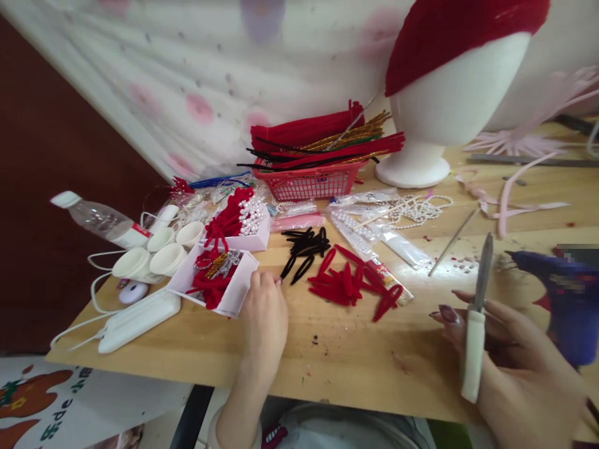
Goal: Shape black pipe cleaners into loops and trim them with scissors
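My right hand [519, 368] holds a pair of scissors [476, 337], seen nearly edge-on, with pale handles and the grey blades pointing up. Beside the open box [243, 284] of red fuzzy pieces and glittery bits, my left hand [264, 312] rests low over the table with its fingers curled together. What they hold, if anything, is hidden. Just right of those fingertips lie black fuzzy loops [306, 243]. A pile of red fuzzy loops [346, 284] is spread on the wood between my two hands.
A red basket [309, 184] of pipe cleaners stands at the back, beside a white mannequin head [453, 87]. At right is a blue glue gun [571, 305]. Paper cups [133, 265], a plastic bottle [100, 218] and a white power strip [140, 319] occupy the left.
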{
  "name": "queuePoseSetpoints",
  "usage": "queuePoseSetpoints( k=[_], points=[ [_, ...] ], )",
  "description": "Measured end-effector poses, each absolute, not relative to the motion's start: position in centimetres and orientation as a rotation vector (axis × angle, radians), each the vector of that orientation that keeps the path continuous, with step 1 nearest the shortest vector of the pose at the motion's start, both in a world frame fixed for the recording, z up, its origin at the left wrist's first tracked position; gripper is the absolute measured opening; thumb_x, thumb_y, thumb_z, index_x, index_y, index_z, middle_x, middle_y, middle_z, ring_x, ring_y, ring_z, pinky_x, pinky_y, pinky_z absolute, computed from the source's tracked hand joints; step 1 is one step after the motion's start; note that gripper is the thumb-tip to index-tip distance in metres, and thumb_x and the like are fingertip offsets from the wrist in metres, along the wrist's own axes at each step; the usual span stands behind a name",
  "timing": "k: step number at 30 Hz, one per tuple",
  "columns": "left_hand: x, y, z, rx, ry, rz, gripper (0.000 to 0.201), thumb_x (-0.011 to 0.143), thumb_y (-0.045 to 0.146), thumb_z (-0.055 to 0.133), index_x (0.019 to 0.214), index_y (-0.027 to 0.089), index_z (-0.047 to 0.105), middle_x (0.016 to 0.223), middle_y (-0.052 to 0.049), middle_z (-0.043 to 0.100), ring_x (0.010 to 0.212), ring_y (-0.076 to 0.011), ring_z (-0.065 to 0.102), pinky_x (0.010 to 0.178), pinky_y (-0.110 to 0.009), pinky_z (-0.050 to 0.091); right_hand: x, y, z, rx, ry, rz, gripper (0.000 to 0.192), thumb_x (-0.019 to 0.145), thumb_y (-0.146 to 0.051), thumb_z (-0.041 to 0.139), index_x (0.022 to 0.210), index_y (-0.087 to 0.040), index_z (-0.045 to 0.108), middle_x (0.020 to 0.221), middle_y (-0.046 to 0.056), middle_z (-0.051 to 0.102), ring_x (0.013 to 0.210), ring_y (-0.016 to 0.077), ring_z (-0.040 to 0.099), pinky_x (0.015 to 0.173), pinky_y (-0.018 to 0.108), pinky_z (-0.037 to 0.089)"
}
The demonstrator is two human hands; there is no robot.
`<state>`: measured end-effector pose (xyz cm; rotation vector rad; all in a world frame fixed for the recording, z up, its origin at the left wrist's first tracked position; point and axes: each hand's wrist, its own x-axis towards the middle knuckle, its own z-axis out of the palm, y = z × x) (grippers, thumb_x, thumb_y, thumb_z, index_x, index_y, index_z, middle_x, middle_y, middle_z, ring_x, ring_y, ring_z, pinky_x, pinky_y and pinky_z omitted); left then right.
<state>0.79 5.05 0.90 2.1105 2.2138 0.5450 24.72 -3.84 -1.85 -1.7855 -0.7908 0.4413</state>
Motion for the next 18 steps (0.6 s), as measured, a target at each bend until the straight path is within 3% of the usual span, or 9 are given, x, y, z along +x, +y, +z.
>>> queuePoseSetpoints(
  k=[2, 7, 12, 18],
  points=[
    [0.7, 4.9, 0.9, 2.067, 2.181, 0.619, 0.022, 0.095, 0.011, 0.037, 0.095, 0.015, 0.059, 0.093, -0.017, 0.069, 0.084, -0.0314, 0.069, 0.070, -0.041, 0.052, 25.0, -4.2, -1.5, -1.707, -0.728, 0.553, 0.050, 0.066, -0.050, 0.082, 0.109, -0.026, 0.072, 0.095, 0.009, 0.077, 0.082, 0.0316, 0.074, 0.062, 0.035, 0.060],
    [1.0, 2.9, 1.7, 1.754, 1.630, 0.866, 0.011, 0.097, 0.024, 0.042, 0.095, 0.023, 0.053, 0.088, -0.005, 0.072, 0.070, -0.0176, 0.068, 0.064, -0.028, 0.052, 24.8, -4.6, -0.1, -1.398, -0.912, 0.811, 0.036, 0.067, -0.041, 0.086, 0.097, -0.027, 0.071, 0.067, 0.000, 0.070, 0.047, 0.0163, 0.060, 0.042, 0.025, 0.051],
    [1.4, 0.1, 3.1, 1.582, 1.278, 0.794, 0.016, 0.097, 0.032, 0.047, 0.096, 0.025, 0.062, 0.081, -0.002, 0.067, 0.072, -0.0160, 0.065, 0.060, -0.023, 0.048, 21.2, -3.6, 1.7, -1.367, -0.721, 0.960, 0.040, 0.067, -0.036, 0.088, 0.098, -0.024, 0.066, 0.078, 0.003, 0.074, 0.058, 0.0182, 0.065, 0.048, 0.026, 0.054],
    [0.4, -1.2, 2.9, 1.434, 1.211, 0.892, 0.020, 0.096, 0.037, 0.051, 0.090, 0.025, 0.067, 0.072, -0.001, 0.066, 0.068, -0.0160, 0.063, 0.060, -0.024, 0.048, 19.6, -3.1, 0.9, -1.334, -0.901, 1.121, 0.042, 0.064, -0.032, 0.091, 0.096, -0.022, 0.065, 0.071, 0.001, 0.073, 0.058, 0.0182, 0.067, 0.045, 0.024, 0.052]
  ],
)
